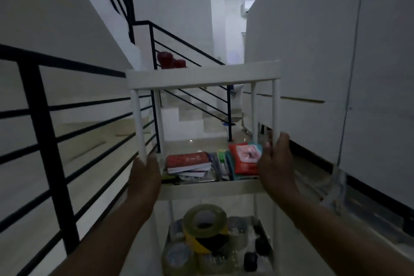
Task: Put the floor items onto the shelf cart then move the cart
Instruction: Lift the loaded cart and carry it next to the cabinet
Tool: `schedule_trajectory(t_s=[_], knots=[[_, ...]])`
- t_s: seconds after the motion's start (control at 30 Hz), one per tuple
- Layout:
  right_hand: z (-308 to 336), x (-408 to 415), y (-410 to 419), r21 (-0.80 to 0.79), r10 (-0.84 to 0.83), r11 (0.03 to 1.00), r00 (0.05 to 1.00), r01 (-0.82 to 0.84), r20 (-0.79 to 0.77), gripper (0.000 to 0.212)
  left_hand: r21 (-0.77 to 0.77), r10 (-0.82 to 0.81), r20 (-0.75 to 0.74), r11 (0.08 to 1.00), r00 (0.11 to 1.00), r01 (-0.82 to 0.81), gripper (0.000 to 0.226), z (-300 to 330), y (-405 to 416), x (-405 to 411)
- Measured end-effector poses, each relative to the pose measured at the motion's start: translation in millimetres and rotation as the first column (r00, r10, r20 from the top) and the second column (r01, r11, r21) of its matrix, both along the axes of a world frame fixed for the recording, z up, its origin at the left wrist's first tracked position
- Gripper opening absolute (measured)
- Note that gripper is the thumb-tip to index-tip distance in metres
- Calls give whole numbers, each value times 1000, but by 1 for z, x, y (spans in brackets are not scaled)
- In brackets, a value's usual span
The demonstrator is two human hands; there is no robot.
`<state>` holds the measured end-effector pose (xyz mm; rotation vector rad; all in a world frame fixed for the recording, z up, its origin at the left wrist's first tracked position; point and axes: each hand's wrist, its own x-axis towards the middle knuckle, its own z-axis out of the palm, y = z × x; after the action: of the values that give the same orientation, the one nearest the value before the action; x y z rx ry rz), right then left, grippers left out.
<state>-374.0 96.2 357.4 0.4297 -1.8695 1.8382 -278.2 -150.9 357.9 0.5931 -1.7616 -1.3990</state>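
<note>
The white plastic three-tier shelf cart (202, 78) stands upright directly ahead, loaded. The left hand (144, 177) is wrapped round its near-left post, the right hand (274, 163) round its near-right post. With both equally near and open floor beyond, the push likely goes straight forward.

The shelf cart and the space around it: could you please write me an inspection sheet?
Surface: pale floor, glossy, seen past the cart.
Job's things: white shelf cart; red book on a stack and a red packet on the middle shelf; tape roll among other rolls on the bottom shelf.
Clutter: red object at the top shelf's far edge; too dim to identify.
Grippers: left hand grips the near left post; right hand grips the near right post.
Cables: nothing seen.
Surroundings: black railing on the left, white wall close on the right, stairs ahead; dim light.
</note>
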Motion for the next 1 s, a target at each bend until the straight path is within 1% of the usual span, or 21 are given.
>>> schedule_trajectory(t_s=[0.03,0.1,0.13,0.17,0.23,0.3,0.37,0.43,0.53,0.67,0.73,0.83,0.97,1.0], knots=[[-4,2,-1,24,-43,999,999,43,-8,28,-15,16,35,1000,999,-15,46,-4,2,-2],[-8,7,2,79,-79,994,996,81,-34,26,-51,33,48,998,998,-30,21,-7,8,1],[-9,7,3,99,-78,992,996,82,-44,21,-67,25,51,998,998,-21,11,-4,11,4],[-10,8,4,112,-66,991,997,71,-48,14,-81,22,66,997,998,-17,8,-1,12,8],[-9,9,8,138,-29,990,999,34,-43,7,-98,26,119,995,993,-14,11,7,13,17],[-9,11,15,175,10,985,1000,-7,-19,11,-106,25,163,994,986,-8,12,10,15,24],[-9,12,19,178,42,983,999,-40,-5,15,-133,22,204,991,979,6,11,12,15,26],[-6,13,19,175,63,983,998,-59,-16,13,-150,12,222,988,975,22,10,17,14,26],[-3,15,18,174,51,983,999,-51,1,13,-189,-13,228,980,974,57,8,15,11,25],[-5,14,12,194,-8,981,1000,12,-21,11,-256,-82,214,957,973,137,18,0,-5,25],[-5,14,9,190,-50,980,998,54,-28,8,-282,-118,199,944,973,172,15,-4,-11,24],[-6,13,3,196,-136,969,987,151,-87,10,-319,-137,120,933,983,169,14,-8,-13,19],[-10,8,-5,186,-262,943,961,275,-90,8,-344,-161,38,924,986,164,11,-21,-18,14],[-10,8,-6,184,-286,937,954,297,-88,8,-338,-174,49,924,984,180,11,-20,-18,14]])
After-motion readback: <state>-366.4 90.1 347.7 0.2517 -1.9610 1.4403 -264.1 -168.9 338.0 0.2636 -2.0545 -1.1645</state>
